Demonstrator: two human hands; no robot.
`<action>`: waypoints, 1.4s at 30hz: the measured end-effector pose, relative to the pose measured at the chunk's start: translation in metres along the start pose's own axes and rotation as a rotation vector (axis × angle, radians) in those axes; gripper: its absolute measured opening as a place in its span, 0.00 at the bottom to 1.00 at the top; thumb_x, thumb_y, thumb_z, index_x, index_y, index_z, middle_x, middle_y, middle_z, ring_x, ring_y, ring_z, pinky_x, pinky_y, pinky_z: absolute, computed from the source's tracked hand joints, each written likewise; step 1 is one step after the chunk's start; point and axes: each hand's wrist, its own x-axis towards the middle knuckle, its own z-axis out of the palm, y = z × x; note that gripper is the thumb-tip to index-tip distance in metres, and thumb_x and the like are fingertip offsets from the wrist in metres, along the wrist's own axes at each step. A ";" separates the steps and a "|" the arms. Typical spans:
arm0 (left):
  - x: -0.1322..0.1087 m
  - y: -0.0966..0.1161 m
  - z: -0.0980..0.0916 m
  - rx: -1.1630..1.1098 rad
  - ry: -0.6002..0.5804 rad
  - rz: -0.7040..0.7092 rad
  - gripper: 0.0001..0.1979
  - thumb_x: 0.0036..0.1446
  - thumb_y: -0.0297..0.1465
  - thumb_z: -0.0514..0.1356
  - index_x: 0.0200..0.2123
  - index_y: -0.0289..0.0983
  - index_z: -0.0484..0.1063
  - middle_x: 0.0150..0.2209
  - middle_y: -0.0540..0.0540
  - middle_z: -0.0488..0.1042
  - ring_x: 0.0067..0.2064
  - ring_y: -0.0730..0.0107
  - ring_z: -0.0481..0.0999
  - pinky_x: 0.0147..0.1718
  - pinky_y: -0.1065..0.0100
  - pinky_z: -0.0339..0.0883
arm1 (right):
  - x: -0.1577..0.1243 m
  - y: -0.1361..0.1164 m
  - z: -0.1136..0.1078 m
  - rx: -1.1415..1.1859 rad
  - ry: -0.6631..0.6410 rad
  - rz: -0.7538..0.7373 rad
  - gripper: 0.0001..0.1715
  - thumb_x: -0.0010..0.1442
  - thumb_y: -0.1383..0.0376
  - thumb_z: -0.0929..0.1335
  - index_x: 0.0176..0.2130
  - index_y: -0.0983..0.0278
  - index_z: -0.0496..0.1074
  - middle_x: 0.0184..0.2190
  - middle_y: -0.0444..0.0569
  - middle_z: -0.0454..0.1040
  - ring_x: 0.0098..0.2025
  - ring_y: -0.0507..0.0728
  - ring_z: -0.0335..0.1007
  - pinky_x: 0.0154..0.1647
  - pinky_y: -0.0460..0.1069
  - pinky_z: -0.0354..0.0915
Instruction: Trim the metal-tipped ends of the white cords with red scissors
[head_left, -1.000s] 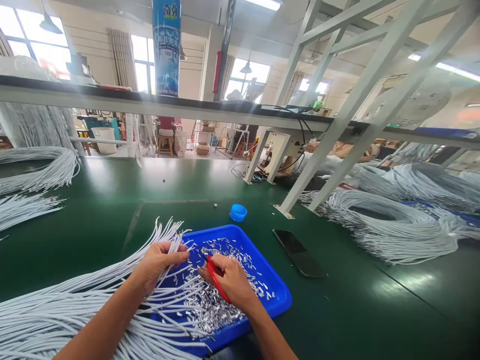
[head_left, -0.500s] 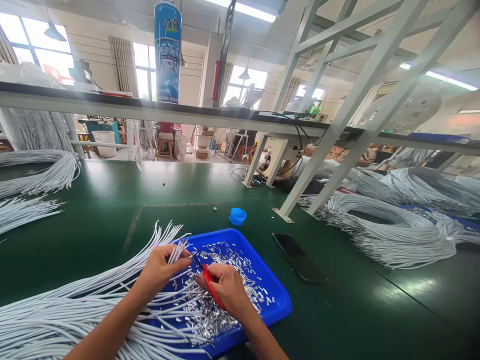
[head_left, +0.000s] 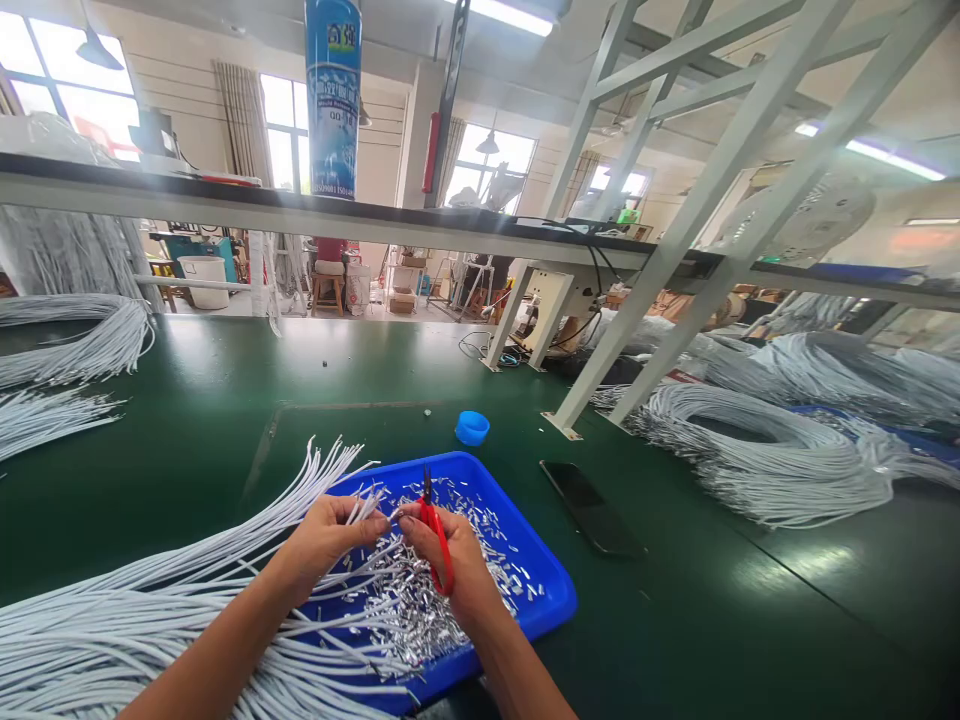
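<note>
My left hand is closed on a few white cables, their ends poking out past the fingers. Red-handled scissors sit in my right hand, blades pointing up and away. The right thumb and forefinger pinch close to a cable end beside the left fingertips; what lies between them is too small to make out. Under both hands is a blue tray with many small shiny metal pieces. A thick bundle of white cables runs in from the left, its ends over the tray.
A blue cap and a dark phone lie on the green table beyond and right of the tray. Coiled white cables lie at right, more at left. Grey shelf legs stand on the table; a spray can tops the shelf.
The scissors have swung from pointing at the cable ends to pointing upward in my right hand. Its thumb and forefinger have come up to the left fingertips.
</note>
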 end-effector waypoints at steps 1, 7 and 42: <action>0.001 -0.002 0.001 0.046 -0.019 0.017 0.15 0.41 0.41 0.66 0.22 0.32 0.73 0.18 0.53 0.66 0.23 0.76 0.61 0.26 0.72 0.53 | -0.001 0.001 0.003 0.060 0.004 0.001 0.17 0.50 0.54 0.68 0.32 0.66 0.72 0.22 0.43 0.65 0.24 0.50 0.56 0.26 0.45 0.55; 0.006 -0.017 0.003 0.293 0.125 0.030 0.14 0.41 0.39 0.64 0.18 0.33 0.70 0.15 0.55 0.62 0.21 0.76 0.58 0.23 0.71 0.50 | -0.006 0.005 0.012 -0.297 0.239 -0.365 0.15 0.52 0.58 0.67 0.20 0.64 0.65 0.21 0.46 0.64 0.28 0.53 0.58 0.29 0.48 0.57; 0.003 0.000 -0.010 -0.186 0.009 -0.152 0.16 0.35 0.38 0.70 0.24 0.31 0.76 0.21 0.48 0.72 0.23 0.73 0.68 0.25 0.70 0.59 | 0.003 0.003 -0.013 -0.405 -0.050 -0.071 0.16 0.54 0.55 0.66 0.31 0.65 0.73 0.24 0.44 0.68 0.27 0.51 0.61 0.27 0.45 0.55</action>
